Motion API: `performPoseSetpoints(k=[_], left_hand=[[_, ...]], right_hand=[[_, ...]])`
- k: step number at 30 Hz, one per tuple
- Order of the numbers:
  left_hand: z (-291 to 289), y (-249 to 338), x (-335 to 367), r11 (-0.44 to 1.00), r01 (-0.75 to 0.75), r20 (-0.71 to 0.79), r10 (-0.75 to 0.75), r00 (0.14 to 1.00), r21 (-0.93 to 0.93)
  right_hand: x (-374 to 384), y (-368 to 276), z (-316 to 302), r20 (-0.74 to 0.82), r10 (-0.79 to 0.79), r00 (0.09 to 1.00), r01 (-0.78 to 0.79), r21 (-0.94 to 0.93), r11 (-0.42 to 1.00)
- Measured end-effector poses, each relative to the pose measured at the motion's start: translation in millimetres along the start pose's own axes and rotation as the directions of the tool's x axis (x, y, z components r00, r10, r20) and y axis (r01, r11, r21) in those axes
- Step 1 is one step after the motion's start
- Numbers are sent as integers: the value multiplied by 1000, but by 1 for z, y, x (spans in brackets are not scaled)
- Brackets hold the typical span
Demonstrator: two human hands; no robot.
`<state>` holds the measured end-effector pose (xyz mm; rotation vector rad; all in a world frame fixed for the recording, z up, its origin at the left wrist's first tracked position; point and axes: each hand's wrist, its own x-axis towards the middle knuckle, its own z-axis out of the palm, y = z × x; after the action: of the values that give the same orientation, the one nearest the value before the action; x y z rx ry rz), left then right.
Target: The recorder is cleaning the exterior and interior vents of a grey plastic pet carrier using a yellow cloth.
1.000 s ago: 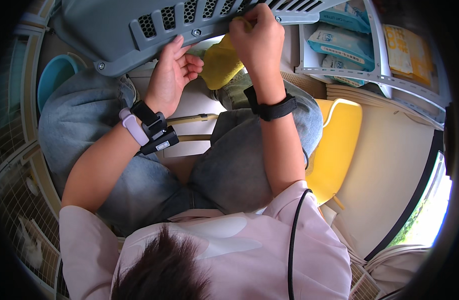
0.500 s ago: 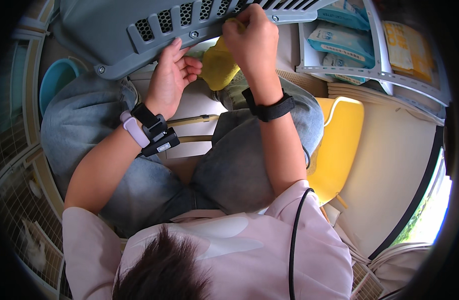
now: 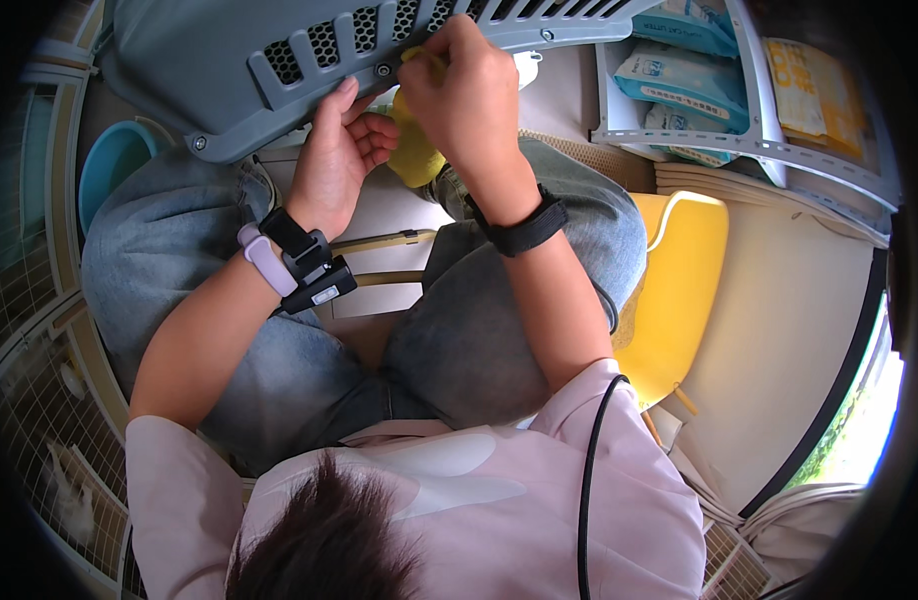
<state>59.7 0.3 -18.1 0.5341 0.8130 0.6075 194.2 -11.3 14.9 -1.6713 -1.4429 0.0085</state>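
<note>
A grey plastic pet carrier part (image 3: pixel 209 70), with slots and honeycomb mesh, is tilted above my knees. My left hand (image 3: pixel 329 160) is at its lower edge, thumb against the outer face and the other fingers curled under the rim. My right hand (image 3: pixel 469 95) is closed on a yellow cloth (image 3: pixel 417 150), pinching its upper part against the carrier's edge near a bolt (image 3: pixel 383 70). The rest of the cloth hangs below between my hands. My right fingertips are partly hidden behind the knuckles.
A blue-green bucket (image 3: pixel 119 165) stands left of my knee. At right are a yellow chair (image 3: pixel 694 280) and a white shelf (image 3: pixel 679 141) holding blue-and-white soft packs (image 3: pixel 684 80) and a yellow-and-white pack (image 3: pixel 814 100). Wire cages (image 3: pixel 54 420) line the left side; a black cable (image 3: pixel 589 480) runs over my right shoulder.
My right hand has moved left along the carrier's edge, carrying the yellow cloth toward my left hand. The carrier has shifted slightly; my left hand has stayed nearly in place.
</note>
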Motion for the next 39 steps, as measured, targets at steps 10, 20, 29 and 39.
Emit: performPoseSetpoints(k=[10, 20, 29, 39], left_hand=[[0, -2, 2, 1000, 7, -7, -7, 1000, -28], [0, -2, 2, 1000, 10, -3, -10, 1000, -27], [-2, -3, 2, 1000, 11, -6, -11, 1000, -27], [0, -3, 1, 999, 9, -12, -10, 1000, -49]], right_hand=[[-4, -2, 4, 49, -14, 999, 14, 4, 1000], [-3, -7, 1, 59, 6, 998, -9, 62, 998], [-4, -7, 4, 57, 20, 998, -22, 41, 999], [-4, -9, 4, 53, 23, 998, -24, 22, 999]])
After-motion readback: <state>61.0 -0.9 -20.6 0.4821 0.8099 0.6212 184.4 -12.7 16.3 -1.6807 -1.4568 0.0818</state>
